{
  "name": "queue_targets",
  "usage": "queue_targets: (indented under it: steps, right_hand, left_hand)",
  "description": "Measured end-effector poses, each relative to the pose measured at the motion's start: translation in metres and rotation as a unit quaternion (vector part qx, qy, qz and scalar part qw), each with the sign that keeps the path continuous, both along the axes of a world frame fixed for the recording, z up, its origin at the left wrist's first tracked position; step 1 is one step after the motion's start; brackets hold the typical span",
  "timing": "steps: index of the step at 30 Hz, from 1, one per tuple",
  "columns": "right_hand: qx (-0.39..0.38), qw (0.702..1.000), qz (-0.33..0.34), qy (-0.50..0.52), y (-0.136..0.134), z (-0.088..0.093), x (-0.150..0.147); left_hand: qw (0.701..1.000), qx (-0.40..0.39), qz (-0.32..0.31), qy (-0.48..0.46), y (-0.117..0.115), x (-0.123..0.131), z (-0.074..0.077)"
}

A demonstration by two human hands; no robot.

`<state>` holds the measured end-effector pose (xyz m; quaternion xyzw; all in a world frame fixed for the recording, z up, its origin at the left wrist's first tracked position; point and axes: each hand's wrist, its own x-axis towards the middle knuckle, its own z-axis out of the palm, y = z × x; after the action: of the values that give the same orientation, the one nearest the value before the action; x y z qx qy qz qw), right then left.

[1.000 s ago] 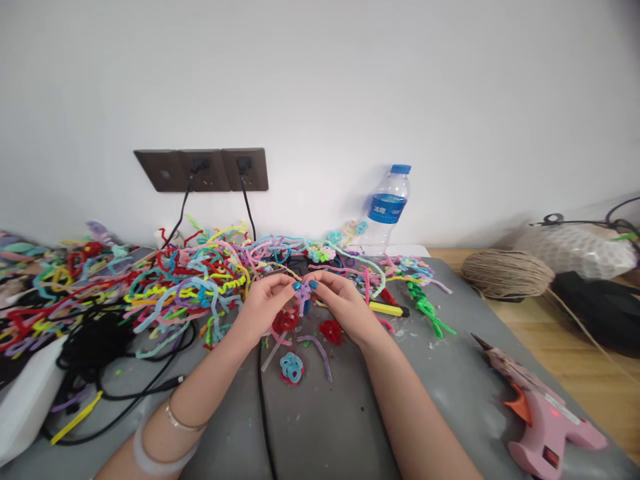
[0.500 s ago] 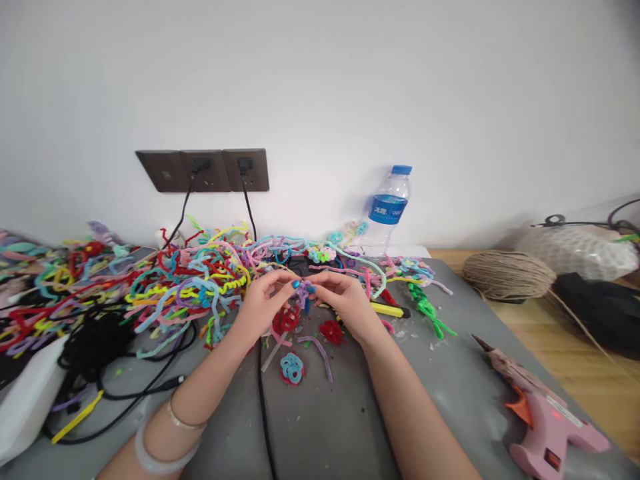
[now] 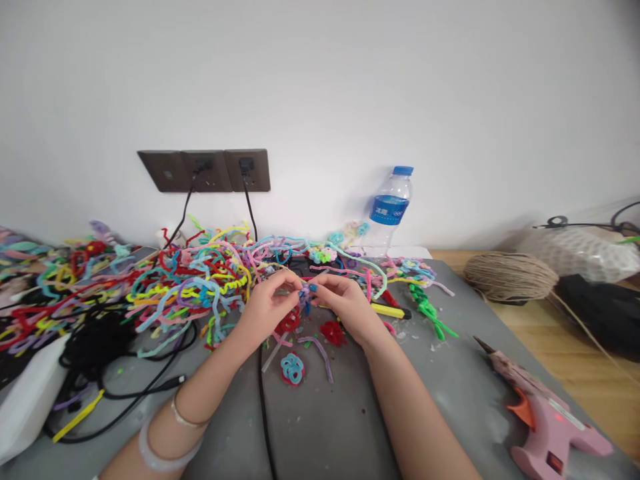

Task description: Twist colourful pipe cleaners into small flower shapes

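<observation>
My left hand (image 3: pixel 274 300) and my right hand (image 3: pixel 341 300) meet over the middle of the grey table. Between their fingertips is a small purple pipe-cleaner piece (image 3: pixel 305 293) with some blue below it; the fingers partly hide its shape. Both hands pinch it. Just under them lie a red pipe-cleaner loop (image 3: pixel 289 321) and a red pipe-cleaner flower (image 3: pixel 333 332). Nearer to me are a blue flower on a red backing (image 3: pixel 292 369) and a bent purple pipe cleaner (image 3: pixel 320 357).
A tangled heap of pipe cleaners (image 3: pixel 200 273) spreads across the left and back. A pink glue gun (image 3: pixel 545 420) lies at right front, beyond a yellow-handled tool (image 3: pixel 390 311). Black cables (image 3: pixel 265 413) cross the table. A bottle (image 3: pixel 390 210) stands by the wall; twine (image 3: pixel 510 275) sits at right.
My fingertips have shifted slightly around the purple piece, and less of it shows now. The left hand has moved a little to the right. Objects on the table stay put.
</observation>
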<state>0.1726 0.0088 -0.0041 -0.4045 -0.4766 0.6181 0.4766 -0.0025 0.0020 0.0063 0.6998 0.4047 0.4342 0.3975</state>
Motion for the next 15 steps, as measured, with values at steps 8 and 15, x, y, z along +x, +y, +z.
queue_targets:
  steps: [8, 15]
  right_hand:
    - [0.023, 0.999, 0.008, -0.037, -0.0014, 0.0016, 0.0025]
    - [0.025, 0.997, 0.048, -0.048, -0.0025, 0.0014, 0.0043]
  left_hand:
    - [0.963, 0.226, -0.003, 0.148, 0.0014, -0.0057, 0.0018]
    - [0.936, 0.287, -0.012, 0.204, -0.0010, -0.0056, 0.0043]
